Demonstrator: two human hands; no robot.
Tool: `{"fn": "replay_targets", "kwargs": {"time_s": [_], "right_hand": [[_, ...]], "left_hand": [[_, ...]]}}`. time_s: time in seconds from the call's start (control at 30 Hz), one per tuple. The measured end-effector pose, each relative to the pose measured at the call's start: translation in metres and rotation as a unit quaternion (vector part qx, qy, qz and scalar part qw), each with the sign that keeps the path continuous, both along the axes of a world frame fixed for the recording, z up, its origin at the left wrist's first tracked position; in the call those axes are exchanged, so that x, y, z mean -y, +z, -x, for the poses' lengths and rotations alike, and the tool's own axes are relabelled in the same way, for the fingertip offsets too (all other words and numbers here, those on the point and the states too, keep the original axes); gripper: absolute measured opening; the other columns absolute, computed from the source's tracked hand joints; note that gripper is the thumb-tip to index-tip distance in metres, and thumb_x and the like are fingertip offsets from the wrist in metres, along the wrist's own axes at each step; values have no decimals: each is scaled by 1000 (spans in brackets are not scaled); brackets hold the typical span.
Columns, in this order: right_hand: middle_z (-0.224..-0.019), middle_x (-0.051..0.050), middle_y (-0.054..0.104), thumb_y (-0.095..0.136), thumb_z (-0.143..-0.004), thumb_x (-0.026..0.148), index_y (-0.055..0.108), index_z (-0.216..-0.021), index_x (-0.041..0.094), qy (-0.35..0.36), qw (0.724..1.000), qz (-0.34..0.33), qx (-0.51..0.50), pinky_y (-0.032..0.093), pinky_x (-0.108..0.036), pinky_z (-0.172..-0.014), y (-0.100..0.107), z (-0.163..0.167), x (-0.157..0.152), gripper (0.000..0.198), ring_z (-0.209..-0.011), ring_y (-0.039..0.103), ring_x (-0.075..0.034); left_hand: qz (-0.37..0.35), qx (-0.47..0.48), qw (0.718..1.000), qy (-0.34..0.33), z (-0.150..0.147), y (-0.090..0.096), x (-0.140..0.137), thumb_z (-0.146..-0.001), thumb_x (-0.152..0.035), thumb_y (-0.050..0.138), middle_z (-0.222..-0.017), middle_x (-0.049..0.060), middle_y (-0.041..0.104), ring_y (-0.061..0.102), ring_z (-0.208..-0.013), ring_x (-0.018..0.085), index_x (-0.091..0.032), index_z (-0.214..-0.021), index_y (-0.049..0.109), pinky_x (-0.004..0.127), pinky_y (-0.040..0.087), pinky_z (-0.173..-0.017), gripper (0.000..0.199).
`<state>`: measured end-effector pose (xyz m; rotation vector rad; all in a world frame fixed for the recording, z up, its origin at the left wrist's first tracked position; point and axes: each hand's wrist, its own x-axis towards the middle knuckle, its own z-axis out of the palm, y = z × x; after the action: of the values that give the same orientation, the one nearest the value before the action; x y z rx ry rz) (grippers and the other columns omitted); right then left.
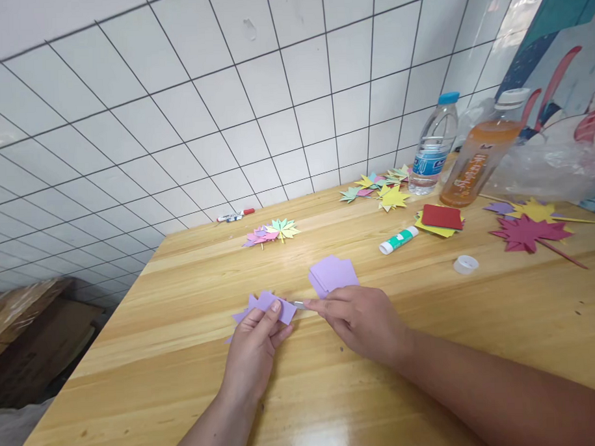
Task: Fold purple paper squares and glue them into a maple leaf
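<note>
My left hand (255, 341) pinches a folded piece of purple paper (285, 311) between thumb and fingers. Purple pointed paper pieces (242, 309) lie under and behind that hand. In my right hand (362, 318) is a small metal blade (299, 305), its tip touching or very near the right edge of the held paper. The handle is hidden in my closed fingers, so I cannot make out what kind of cutter it is. Just beyond my right knuckles rests a stack of purple paper squares (334, 275) on the wooden table (186, 383).
A glue stick (398, 240), its white cap (465, 264) and red paper squares (441, 216) lie to the right. Paper leaves (283, 229) and markers (236, 215) are near the tiled wall. A water bottle (432, 150) and orange drink bottle (485, 148) stand at back right.
</note>
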<state>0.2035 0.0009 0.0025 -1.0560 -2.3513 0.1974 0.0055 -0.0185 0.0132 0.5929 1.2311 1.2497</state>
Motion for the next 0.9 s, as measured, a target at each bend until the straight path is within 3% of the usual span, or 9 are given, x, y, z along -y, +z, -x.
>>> {"fn": "replay_targets", "kwargs": {"time_s": [0.9], "right_hand": [[-85, 3, 67, 43, -89, 23, 51, -122, 38, -13, 1000, 0, -16, 36, -23, -63, -1, 1, 1, 37, -78, 58, -12]], "left_hand": [[3, -46, 999, -16, -3, -5, 0, -66, -30, 75, -84, 6, 68, 60, -72, 11, -12, -89, 68, 17, 53, -58, 30]]}}
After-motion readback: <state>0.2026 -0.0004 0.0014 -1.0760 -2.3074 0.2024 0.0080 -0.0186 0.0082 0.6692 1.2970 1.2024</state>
